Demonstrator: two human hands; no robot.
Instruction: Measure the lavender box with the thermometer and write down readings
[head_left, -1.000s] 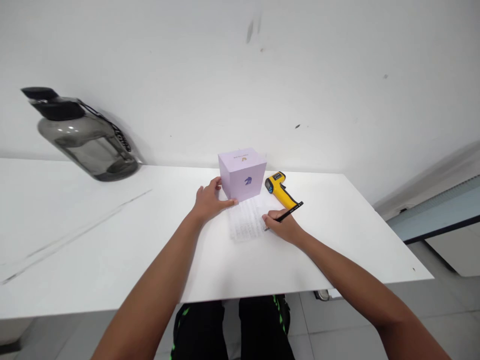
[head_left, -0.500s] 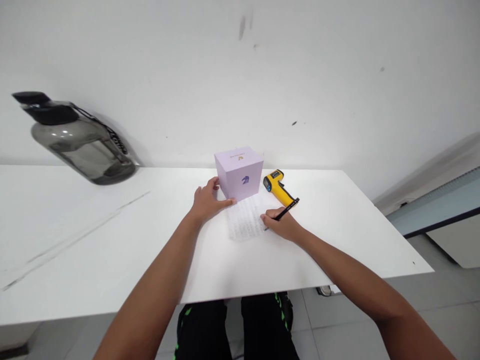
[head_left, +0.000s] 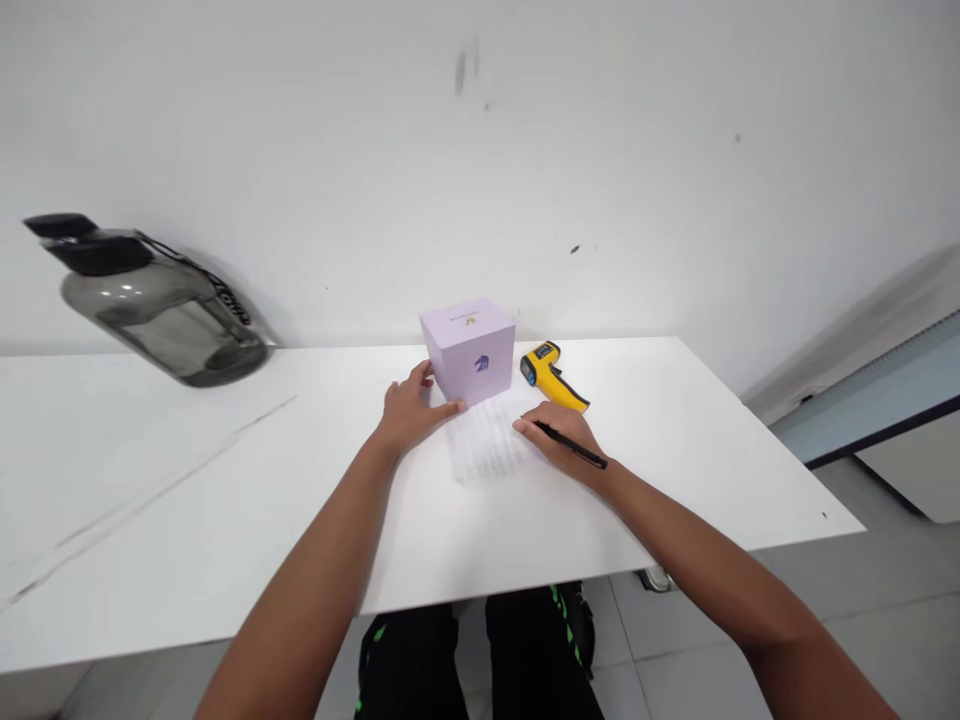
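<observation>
My left hand [head_left: 409, 408] rests on the table against the left side of a lilac box [head_left: 475, 355]. Its thumb reaches to the box's lower front corner, at the edge of a written-on sheet of paper [head_left: 486, 448]. The fingers are spread, partly behind the box. My right hand [head_left: 556, 435] is closed around a black pen [head_left: 574, 444] over the right edge of the sheet. The pen lies back across the hand, its rear end toward my wrist. Just behind that hand lies a yellow and black infrared thermometer [head_left: 553, 377], its handle end close to my knuckles.
A grey see-through water bottle [head_left: 161, 310] with a black lid stands at the left, near the wall. The white table [head_left: 187, 540] has its front edge just above my knees, and its right end stops short of a pale blue panel.
The pen has swung from pointing up and away to lying back toward my right wrist, its tip off the paper. My left hand keeps its place by the box. The view has shifted slightly.
</observation>
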